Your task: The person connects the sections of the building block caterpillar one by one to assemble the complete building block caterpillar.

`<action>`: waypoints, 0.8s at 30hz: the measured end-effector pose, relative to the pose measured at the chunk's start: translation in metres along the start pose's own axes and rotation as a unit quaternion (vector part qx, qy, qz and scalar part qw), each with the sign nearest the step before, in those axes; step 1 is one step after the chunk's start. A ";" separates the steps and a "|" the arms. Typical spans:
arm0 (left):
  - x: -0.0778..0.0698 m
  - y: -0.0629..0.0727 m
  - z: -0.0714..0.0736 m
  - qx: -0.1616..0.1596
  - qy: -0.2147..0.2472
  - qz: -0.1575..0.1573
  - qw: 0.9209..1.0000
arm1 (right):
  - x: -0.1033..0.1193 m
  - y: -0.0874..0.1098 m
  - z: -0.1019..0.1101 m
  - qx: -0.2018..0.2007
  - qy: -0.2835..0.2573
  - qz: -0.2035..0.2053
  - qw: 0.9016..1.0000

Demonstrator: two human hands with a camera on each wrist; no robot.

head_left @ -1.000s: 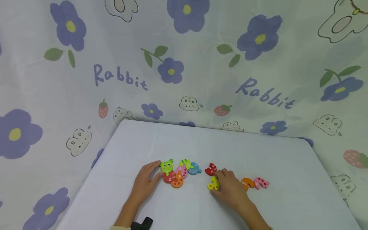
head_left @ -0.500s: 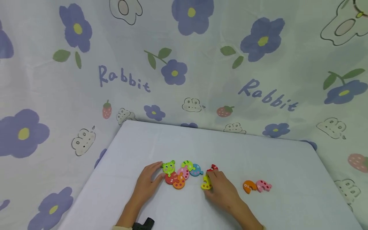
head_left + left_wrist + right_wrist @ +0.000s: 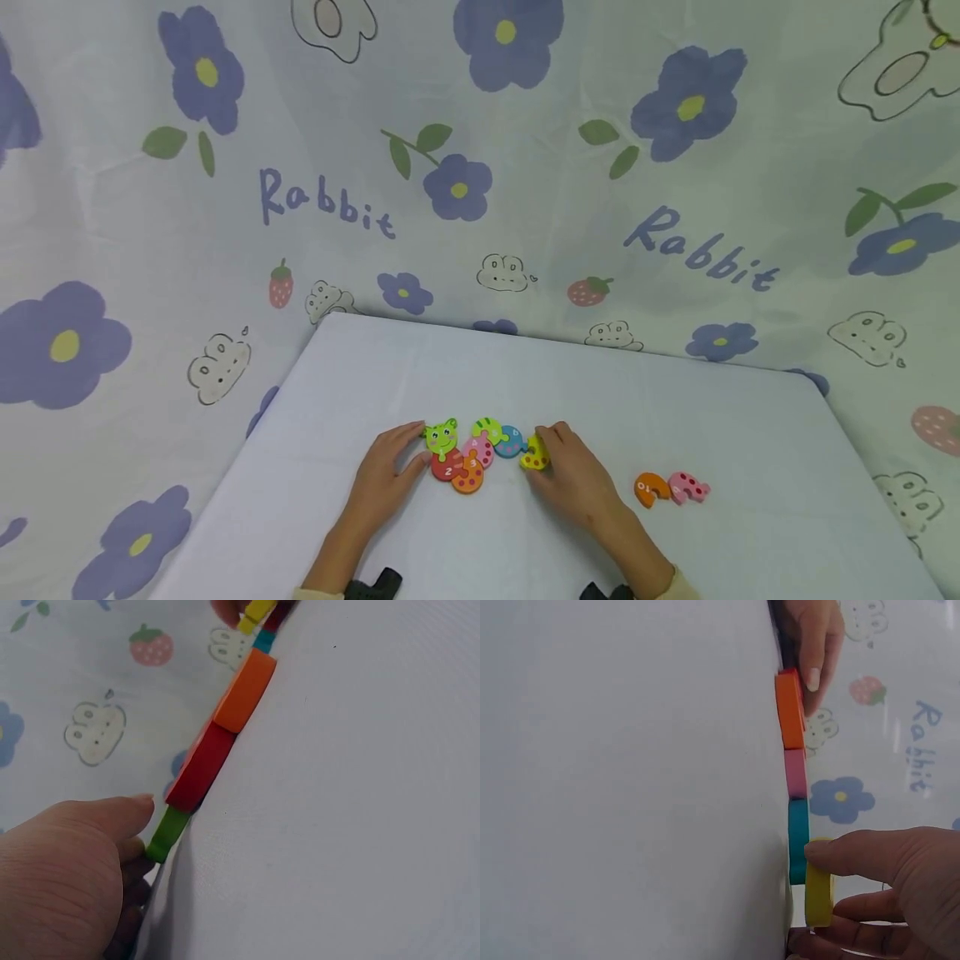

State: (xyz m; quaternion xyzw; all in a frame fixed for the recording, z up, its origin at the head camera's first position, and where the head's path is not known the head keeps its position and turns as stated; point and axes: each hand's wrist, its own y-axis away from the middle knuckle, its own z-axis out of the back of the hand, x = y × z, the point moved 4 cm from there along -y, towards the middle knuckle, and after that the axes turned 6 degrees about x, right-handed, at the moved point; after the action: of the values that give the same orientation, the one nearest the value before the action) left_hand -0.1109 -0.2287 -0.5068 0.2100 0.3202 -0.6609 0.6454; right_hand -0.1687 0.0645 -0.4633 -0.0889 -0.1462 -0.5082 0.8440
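A chain of caterpillar puzzle pieces lies on the table: a green face piece point(image 3: 441, 437), red piece point(image 3: 447, 465), orange piece point(image 3: 468, 477), pink piece point(image 3: 480, 452), striped green piece point(image 3: 487, 430) and blue piece point(image 3: 510, 442). My left hand point(image 3: 384, 467) rests at the chain's left end, fingers and thumb touching the green face piece. Between thumb and fingers, my right hand point(image 3: 581, 479) pinches a yellow spotted piece point(image 3: 536, 453) beside the blue piece's knob. In the right wrist view the yellow piece point(image 3: 820, 892) is raised slightly. A dark red piece point(image 3: 280, 613) shows beside it in the left wrist view.
An orange piece point(image 3: 651, 488) and a pink spotted piece point(image 3: 687, 487) lie to the right of my right hand. The white table point(image 3: 465, 367) meets a flower-patterned cloth point(image 3: 525, 167) at the back. Black bands point(image 3: 375, 585) show at both wrists.
My right hand has moved left and slightly away from me with the yellow piece, up to the blue piece. The red striped piece is now covered in the head view. My left hand stays put.
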 end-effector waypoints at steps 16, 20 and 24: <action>-0.003 0.001 0.000 -0.014 -0.006 -0.011 1.000 | 0.000 -0.014 -0.001 -0.009 0.040 0.011 0.999; -0.002 0.001 0.000 -0.010 -0.005 -0.005 1.000 | 0.001 -0.015 -0.003 -0.012 0.039 0.009 0.999; -0.003 0.001 -0.001 -0.011 0.000 -0.005 1.000 | 0.000 -0.015 -0.005 -0.008 0.037 0.005 0.999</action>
State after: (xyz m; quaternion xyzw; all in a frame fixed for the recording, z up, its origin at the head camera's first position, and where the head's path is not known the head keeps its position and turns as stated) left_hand -0.1100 -0.2261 -0.5057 0.2014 0.3284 -0.6602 0.6448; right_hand -0.1811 0.0556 -0.4682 -0.0772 -0.1107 -0.5082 0.8506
